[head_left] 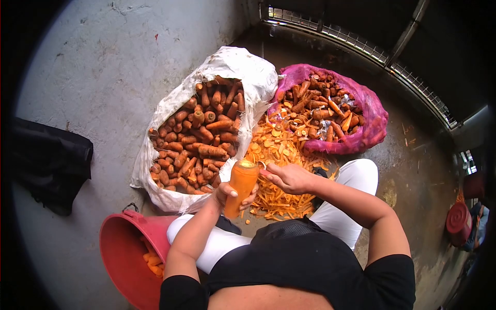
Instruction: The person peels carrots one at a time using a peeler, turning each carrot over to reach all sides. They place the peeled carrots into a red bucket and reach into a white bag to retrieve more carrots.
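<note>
My left hand (227,195) is wrapped round a thick, peeled orange carrot (242,183), held upright with its pale cut end on top. Close to that top end, my right hand (290,179) is closed on a small tool (262,166) with a reddish part; the fingers hide most of it, so its kind cannot be made out. Below both hands lies a heap of orange carrot peelings and cut slices (281,194). Beyond the left hand, unpeeled brownish carrots (199,139) fill an open white sack (248,67).
A pink mesh sack (374,116) of carrots and cut ends stands at the back right. On the left, a tilted red bucket (121,248) holds peeled carrots (154,263). A black cloth (49,160) hangs by the grey wall (103,62). Another red container (459,223) is far right.
</note>
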Available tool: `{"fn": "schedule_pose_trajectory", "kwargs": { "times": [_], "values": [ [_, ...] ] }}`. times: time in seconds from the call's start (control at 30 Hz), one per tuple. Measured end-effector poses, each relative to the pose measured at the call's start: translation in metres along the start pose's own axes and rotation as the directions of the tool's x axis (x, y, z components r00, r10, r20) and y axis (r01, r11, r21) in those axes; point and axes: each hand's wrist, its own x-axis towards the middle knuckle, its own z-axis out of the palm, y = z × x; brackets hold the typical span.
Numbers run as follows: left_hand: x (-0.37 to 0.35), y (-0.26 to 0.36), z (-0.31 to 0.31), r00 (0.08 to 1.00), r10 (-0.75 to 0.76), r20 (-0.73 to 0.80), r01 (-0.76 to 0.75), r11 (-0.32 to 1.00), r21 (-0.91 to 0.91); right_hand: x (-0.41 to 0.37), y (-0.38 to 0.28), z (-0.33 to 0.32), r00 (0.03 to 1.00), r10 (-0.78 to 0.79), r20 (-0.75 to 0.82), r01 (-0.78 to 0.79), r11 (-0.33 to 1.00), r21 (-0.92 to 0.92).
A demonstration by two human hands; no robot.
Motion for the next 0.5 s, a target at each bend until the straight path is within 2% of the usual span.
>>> {"fn": "schedule_pose_trajectory", "kwargs": {
  "times": [0.07, 0.1, 0.2, 0.33, 0.5],
  "values": [
    [0.004, -0.005, 0.001, 0.997, 0.044, 0.061, -0.038, 0.994, -0.104, 0.006, 0.000, -0.002, 1.000, 0.000, -0.008, 0.000, 0.999, 0.037],
    [0.006, -0.005, 0.005, 0.996, 0.086, 0.032, -0.082, 0.990, -0.112, 0.011, 0.001, -0.001, 1.000, -0.010, -0.010, 0.010, 0.999, 0.037],
    [0.009, -0.008, -0.002, 0.969, 0.153, 0.193, -0.099, 0.959, -0.264, 0.021, 0.001, -0.006, 0.998, -0.066, -0.013, 0.067, 0.997, 0.047],
    [0.016, -0.006, 0.000, 0.896, 0.181, 0.406, -0.034, 0.938, -0.344, 0.028, -0.003, -0.017, 0.996, -0.072, 0.054, 0.068, 0.995, 0.073],
    [0.021, -0.007, -0.017, 0.917, 0.211, 0.339, -0.056, 0.908, -0.414, 0.041, 0.020, -0.006, 0.996, -0.090, 0.010, 0.089, 0.992, 0.094]
  ]
}}
